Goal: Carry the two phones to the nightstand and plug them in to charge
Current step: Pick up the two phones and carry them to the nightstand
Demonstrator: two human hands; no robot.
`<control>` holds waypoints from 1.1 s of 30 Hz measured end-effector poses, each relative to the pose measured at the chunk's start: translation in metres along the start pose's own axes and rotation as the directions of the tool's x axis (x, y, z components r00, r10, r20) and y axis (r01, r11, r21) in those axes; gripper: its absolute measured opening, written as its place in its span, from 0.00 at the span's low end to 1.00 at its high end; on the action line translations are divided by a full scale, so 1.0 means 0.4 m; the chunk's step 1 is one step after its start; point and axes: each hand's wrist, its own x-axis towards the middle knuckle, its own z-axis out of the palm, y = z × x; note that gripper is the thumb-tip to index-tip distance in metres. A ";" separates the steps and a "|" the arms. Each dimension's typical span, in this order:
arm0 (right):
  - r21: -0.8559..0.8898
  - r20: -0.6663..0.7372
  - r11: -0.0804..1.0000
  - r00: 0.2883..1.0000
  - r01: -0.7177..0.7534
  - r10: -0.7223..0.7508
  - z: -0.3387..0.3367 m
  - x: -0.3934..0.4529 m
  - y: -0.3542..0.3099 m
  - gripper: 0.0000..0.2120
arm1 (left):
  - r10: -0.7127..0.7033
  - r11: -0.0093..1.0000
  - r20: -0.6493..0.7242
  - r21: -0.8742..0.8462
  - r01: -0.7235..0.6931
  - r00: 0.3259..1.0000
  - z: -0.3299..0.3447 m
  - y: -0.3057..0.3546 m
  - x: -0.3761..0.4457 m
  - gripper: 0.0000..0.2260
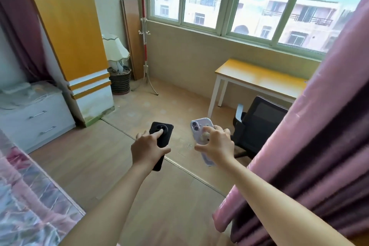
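Note:
My left hand [146, 149] grips a black phone [162, 129], held back side up with its round camera ring under my forefinger. My right hand [216, 142] holds a pale lilac phone [197, 126] in a clear case, its twin camera lenses facing up. Both phones hang in the air above the wooden floor, side by side. A white nightstand [36, 118] with two drawers stands at the left edge, well away from both hands. Some flat pale items lie on its top, too blurred to name.
A bed with a pink floral cover [24, 195] fills the lower left. An orange wardrobe [67, 32] rises beside the nightstand. A pink curtain [311, 146] hangs at the right, with a black office chair [259, 126] and a yellow-topped desk [259, 78] behind it. A lamp [114, 50] and coat stand [144, 32] sit at the far wall.

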 end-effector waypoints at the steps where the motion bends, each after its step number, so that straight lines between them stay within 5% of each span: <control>1: 0.007 0.019 1.000 1.000 0.018 -0.018 0.017 0.045 -0.016 0.26 | -0.027 1.000 -0.012 -0.003 0.027 1.000 0.002 -0.013 0.035 0.28; 8: 0.028 0.132 0.980 0.971 0.195 -0.197 0.171 0.372 -0.159 0.26 | -0.249 0.968 -0.144 -0.078 0.240 0.958 0.024 -0.143 0.281 0.29; 16: 0.093 0.269 0.905 0.864 0.416 -0.425 0.350 0.674 -0.386 0.28 | -0.460 0.884 -0.311 -0.077 0.460 0.832 -0.016 -0.307 0.527 0.29; 25: 0.174 0.350 0.812 0.736 0.557 -0.580 0.560 0.826 -0.656 0.29 | -0.591 0.785 -0.388 -0.079 0.614 0.707 -0.076 -0.529 0.662 0.29; 33: 0.208 0.374 0.758 0.665 0.619 -0.646 0.761 0.976 -0.965 0.29 | -0.610 0.751 -0.420 -0.038 0.659 0.672 -0.169 -0.826 0.868 0.30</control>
